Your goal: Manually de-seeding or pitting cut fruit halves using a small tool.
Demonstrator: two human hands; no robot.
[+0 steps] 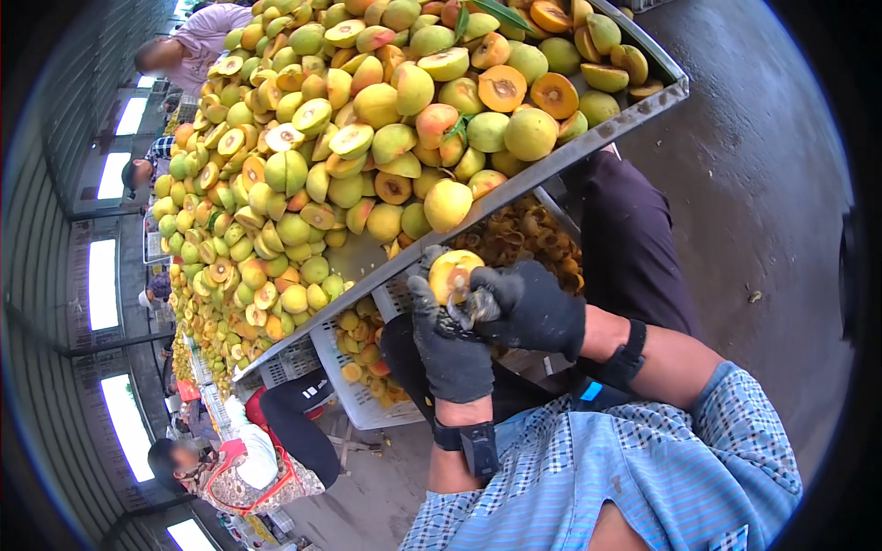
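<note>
Both of my hands wear dark, soiled work gloves and meet just below the metal rim of a sloping table. My left hand [451, 351] holds a cut peach half [455, 271], its orange flesh turned up. From the right, my right hand [530, 303] grips a small metal tool [459, 315] whose end is against the fruit's lower edge; its exact kind cannot be told. The metal table [496, 198] bears a large heap of whole-looking and halved peaches [375, 103], green, yellow and reddish, some showing the pit or its hollow.
Under the table's edge, a white plastic crate [375, 415] holds peach halves, and another container holds brownish scraps [527, 231]. A co-worker [255, 468] sits at the lower left; other people are along the table's far side. Wet concrete floor [751, 206] lies to the right.
</note>
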